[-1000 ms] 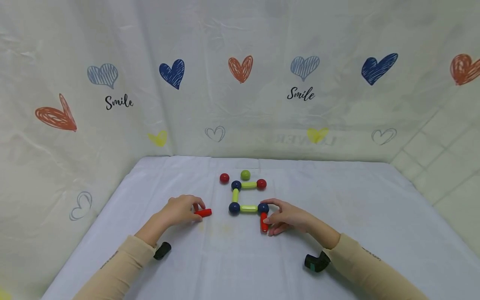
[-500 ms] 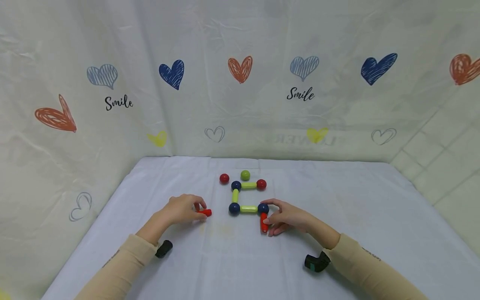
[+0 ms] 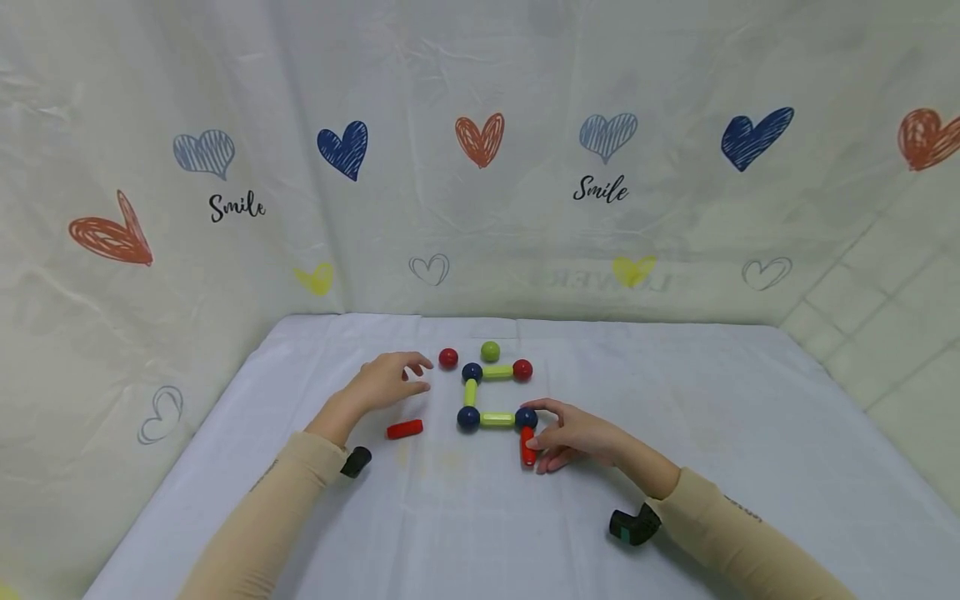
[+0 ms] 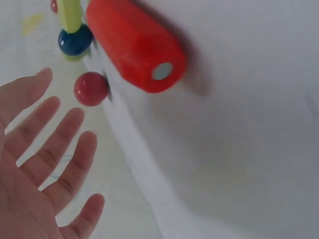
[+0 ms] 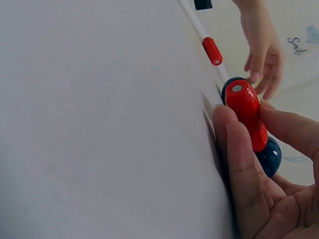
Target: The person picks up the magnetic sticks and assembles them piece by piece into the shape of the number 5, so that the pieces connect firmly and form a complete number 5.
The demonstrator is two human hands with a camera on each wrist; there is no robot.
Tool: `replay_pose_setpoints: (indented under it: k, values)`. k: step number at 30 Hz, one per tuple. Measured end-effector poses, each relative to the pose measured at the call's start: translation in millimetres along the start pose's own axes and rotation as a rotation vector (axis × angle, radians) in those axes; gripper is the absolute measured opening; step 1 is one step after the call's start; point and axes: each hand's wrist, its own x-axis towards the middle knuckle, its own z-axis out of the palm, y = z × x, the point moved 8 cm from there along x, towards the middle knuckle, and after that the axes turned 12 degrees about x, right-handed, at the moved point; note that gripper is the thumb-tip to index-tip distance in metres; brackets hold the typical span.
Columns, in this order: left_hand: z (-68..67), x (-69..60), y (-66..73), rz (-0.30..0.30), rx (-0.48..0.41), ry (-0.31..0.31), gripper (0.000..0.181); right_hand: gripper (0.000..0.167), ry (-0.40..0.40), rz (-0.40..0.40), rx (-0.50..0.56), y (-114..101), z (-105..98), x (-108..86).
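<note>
My left hand (image 3: 384, 380) hovers over the far left of the layout with its fingers spread, holding nothing. Just past its fingertips lies a loose red ball (image 3: 447, 358). A loose red rod (image 3: 405, 429) rests on the cloth below that hand; the left wrist view shows a grey disc in the rod's end. With thumb and fingers, my right hand (image 3: 581, 435) pinches another red rod (image 5: 247, 119), which meets a dark blue ball (image 3: 527, 417). The index fingertip touches that ball. Yellow-green rods (image 3: 497, 419) join it to two more blue balls (image 3: 468, 418) and a red ball (image 3: 522, 369).
A loose green ball (image 3: 491, 351) sits behind the joined pieces. White cloth (image 3: 712, 417) covers the table, and a curtain printed with hearts (image 3: 480, 139) hangs at its back edge. Dark wrist devices (image 3: 634, 525) show beside both sleeves.
My left hand has let go of the loose red rod, left it on the cloth, and moved away and rightward toward the loose red ball. The right hand stays in place.
</note>
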Motion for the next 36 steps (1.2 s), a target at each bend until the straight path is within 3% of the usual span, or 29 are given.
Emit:
replay_pose_setpoints:
  k: [7,14,22,36]
  values:
    - [-0.8,35.4,5.5,0.022,-0.032,0.016,0.046,0.072,0.001,0.013,-0.012,0.1,-0.2,-0.6]
    - [9.2,59.1,5.1,-0.011,-0.001,-0.048,0.052,0.071,-0.005,0.011,-0.010,-0.5,1.0,-2.2]
    - [12.2,67.8,11.2,-0.047,0.012,-0.106,0.047,0.070,-0.006,0.003,-0.010,-1.8,1.4,-3.1]
    - [11.6,73.3,11.7,-0.053,0.079,-0.093,0.041,0.070,0.004,0.005,-0.010,-0.4,0.4,-3.0]
